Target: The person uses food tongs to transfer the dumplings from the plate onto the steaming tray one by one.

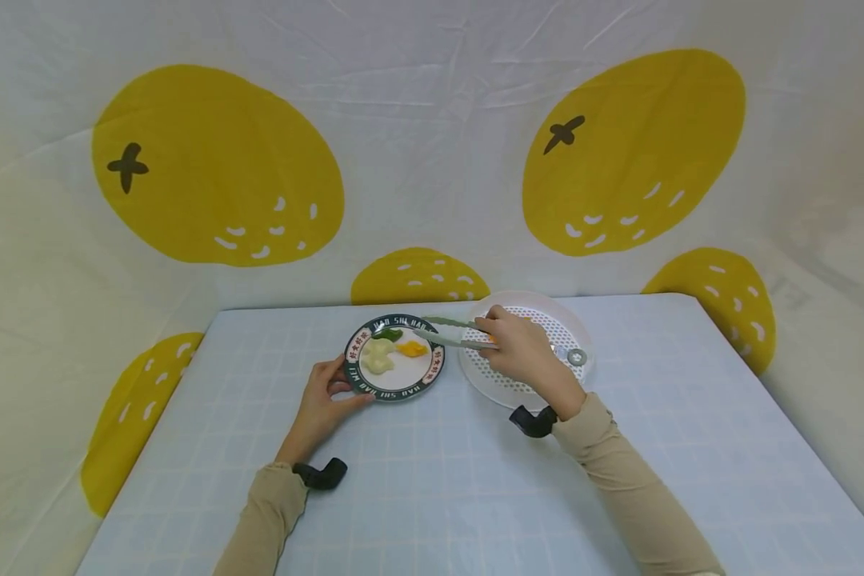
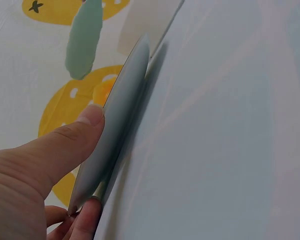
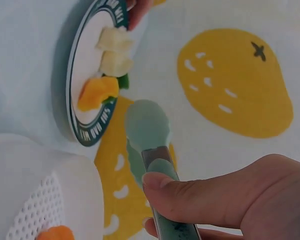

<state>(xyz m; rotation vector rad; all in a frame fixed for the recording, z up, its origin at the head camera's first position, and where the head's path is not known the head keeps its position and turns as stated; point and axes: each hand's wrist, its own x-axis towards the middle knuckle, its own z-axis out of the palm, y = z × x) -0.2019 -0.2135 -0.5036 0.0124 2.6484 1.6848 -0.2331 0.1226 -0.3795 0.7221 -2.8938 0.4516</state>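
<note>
My left hand (image 1: 326, 404) grips the left edge of a round white plate (image 1: 396, 394) with a dark green lettered rim, thumb on the rim and fingers beneath. On the plate lie pale yellowish pieces (image 1: 378, 358), an orange-yellow piece (image 1: 412, 350) and a green piece (image 1: 389, 334). My right hand (image 1: 517, 350) holds a pair of tongs (image 1: 450, 340) with pale green tips. Those tips stand apart over the plate's right side, and in the right wrist view nothing sits between them. The plate appears tilted in both wrist views.
Right of the plate stands a white perforated basket (image 1: 486, 388), partly hidden by my right hand. An orange piece (image 3: 56, 233) and a small grey ring-shaped thing (image 1: 577, 358) are in it. A pale checked cloth (image 1: 432, 480) covers the table, with a fruit-patterned curtain (image 1: 432, 160) behind.
</note>
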